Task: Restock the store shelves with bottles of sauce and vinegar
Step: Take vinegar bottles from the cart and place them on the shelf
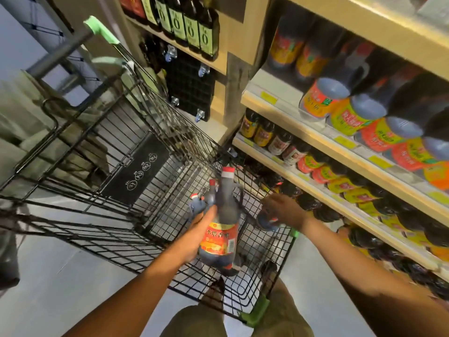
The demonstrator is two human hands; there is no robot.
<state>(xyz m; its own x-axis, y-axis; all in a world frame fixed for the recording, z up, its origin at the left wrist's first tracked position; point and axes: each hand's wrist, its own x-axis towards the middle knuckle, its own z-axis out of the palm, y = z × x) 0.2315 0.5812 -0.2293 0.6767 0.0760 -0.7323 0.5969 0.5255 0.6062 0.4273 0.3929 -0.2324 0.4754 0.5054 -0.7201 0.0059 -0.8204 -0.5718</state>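
My left hand (202,226) is shut on a large dark vinegar bottle (220,235) with a red cap and a red and orange label, held upright above the black wire shopping cart (136,166). Behind it in the cart stand two more dark bottles (211,195) with red caps. My right hand (283,209) reaches over the cart's right rim and closes on the top of another dark bottle (266,221); its grip is partly hidden. On the right, the shelves (315,139) hold rows of dark bottles with orange, red and yellow labels.
The cart has green corner guards (255,314) and a folded black child seat panel (136,171). At the back, a shelf holds dark bottles with green labels (192,27) above a black pegboard with hooks (189,93). Grey floor lies left of the cart.
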